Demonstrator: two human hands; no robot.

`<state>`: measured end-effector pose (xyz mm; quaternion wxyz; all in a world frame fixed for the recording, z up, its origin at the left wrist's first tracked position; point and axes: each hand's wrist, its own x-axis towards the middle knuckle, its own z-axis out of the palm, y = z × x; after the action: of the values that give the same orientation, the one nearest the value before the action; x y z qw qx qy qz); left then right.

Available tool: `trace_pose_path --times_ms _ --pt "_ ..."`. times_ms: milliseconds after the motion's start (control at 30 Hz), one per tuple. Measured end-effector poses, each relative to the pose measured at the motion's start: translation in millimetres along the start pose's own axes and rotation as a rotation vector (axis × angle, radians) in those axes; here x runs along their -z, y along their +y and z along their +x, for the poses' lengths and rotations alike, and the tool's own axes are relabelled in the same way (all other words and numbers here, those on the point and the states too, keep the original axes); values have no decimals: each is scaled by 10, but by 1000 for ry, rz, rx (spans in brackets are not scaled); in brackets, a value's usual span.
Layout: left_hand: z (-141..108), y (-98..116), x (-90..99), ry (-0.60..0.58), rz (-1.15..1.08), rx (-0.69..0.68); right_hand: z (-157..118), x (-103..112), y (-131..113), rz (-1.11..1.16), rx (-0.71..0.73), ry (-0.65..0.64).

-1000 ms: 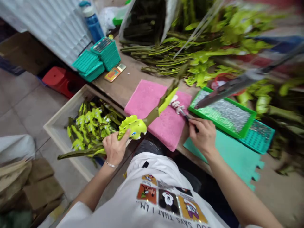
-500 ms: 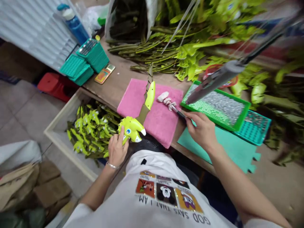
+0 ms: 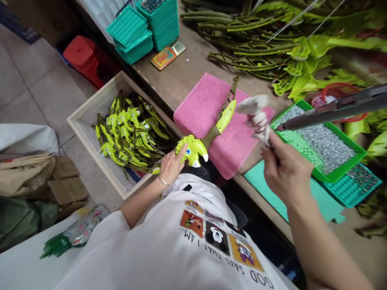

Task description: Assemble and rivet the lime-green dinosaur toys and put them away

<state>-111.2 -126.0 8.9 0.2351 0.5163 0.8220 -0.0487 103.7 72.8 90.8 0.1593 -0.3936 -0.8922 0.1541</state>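
Observation:
My left hand (image 3: 171,164) is closed on a yellow-green toy dinosaur head (image 3: 195,148) with a blue eye and white horn tips. From the head an olive strip with a yellow-green panel (image 3: 226,117) runs out over a pink cloth-covered pad (image 3: 195,102). My right hand (image 3: 288,171) grips a tool with a white cloth-wrapped end (image 3: 255,110), blurred by motion. That end is over the pad's right part, beside the toy's panel. The tool's handle is mostly hidden in my fist.
A wooden-sided box (image 3: 96,98) of similar toys stands at left. Right of the pad are a green tray (image 3: 335,173) of small metal pieces, a teal tray (image 3: 352,193), a teal mat (image 3: 260,175) and a hanging grey tool (image 3: 332,108). Olive and yellow-green parts (image 3: 256,44) lie behind.
The view has shifted, so the bench sits differently in it. My right hand has lifted the tool, and its cloth end is blurred. My left hand still holds the toy dinosaur.

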Motion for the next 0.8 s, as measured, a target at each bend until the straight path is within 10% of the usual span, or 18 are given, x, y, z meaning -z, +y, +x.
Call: trace_pose_path --times_ms 200,433,600,800 --pt "-36 82 173 -52 64 28 -68 -92 -266 -163 174 -384" --pt "-25 84 209 -69 20 36 -30 38 -353 -80 194 -129" --pt "-32 112 220 -56 -5 30 -58 -236 -266 -139 142 -391" --pt "-127 12 170 191 42 69 53 -76 -80 39 39 139"
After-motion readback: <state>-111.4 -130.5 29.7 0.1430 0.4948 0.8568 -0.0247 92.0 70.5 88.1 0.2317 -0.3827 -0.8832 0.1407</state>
